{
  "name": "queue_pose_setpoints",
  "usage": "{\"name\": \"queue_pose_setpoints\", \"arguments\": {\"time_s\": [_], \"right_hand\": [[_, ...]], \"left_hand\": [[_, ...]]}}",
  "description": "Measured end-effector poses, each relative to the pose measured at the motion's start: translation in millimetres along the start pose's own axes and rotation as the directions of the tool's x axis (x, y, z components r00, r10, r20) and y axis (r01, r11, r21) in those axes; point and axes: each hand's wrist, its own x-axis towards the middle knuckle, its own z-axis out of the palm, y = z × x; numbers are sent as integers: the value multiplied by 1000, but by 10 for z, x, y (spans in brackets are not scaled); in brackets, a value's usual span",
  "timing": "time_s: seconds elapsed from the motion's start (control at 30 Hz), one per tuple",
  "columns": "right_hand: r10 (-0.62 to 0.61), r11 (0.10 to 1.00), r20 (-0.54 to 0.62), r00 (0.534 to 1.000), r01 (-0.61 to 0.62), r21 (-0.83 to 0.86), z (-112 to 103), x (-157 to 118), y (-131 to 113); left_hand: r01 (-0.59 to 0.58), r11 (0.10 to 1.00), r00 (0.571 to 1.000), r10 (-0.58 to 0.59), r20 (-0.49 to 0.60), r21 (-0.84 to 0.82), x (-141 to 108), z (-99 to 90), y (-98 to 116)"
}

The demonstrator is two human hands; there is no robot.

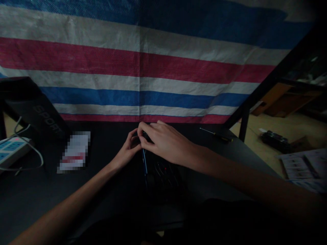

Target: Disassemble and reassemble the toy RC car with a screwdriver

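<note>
A dark, boxy device with a shiny blue left edge and a small red spot lies on the black table in front of me; its kind is too dark to tell. My left hand is curled against its far left corner, fingers bent and thumb close to the blue edge. Over the far end arches my right hand, with thumb and fingers bent together near the left fingertips. Whatever sits between the right fingers is hidden. To the right, a screwdriver with a dark and yellow handle rests on the table.
A blurred-out white and red packet lies on the left. Beyond it are a white power strip with a cable and a black box marked SPORT. A striped tarp hangs behind the table. Clutter covers the floor at right.
</note>
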Motion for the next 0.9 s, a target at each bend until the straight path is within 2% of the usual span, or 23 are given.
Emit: {"name": "queue_pose_setpoints", "arguments": {"time_s": [0.07,0.23,0.37,0.5,0.63,0.77,0.9], "right_hand": [[-19,999,-12,1000,20,46,2,4,6],[37,999,23,999,-37,18,7,-4,47],[-32,997,-21,999,34,76,6,-18,73],[32,999,7,999,-32,25,-9,-19,59],[31,997,-1,1000,-31,64,-29,0,35],[169,985,36,985,-170,9,-26,5,37],[87,990,8,996,-87,112,-12,-9,36]], "left_hand": [[-1,1000,1000,1,-5,-4,-3,1,-2],[-3,1000,1000,3,-5,2,-16,20,23],[-22,1000,1000,22,-5,14,-7,20,17],[-16,1000,1000,16,-7,-26,3,15,-12],[3,1000,1000,-3,1,-23,-3,15,-9],[31,999,999,-32,-14,-29,-18,28,18],[43,998,999,-43,11,-47,-12,26,32]]}}
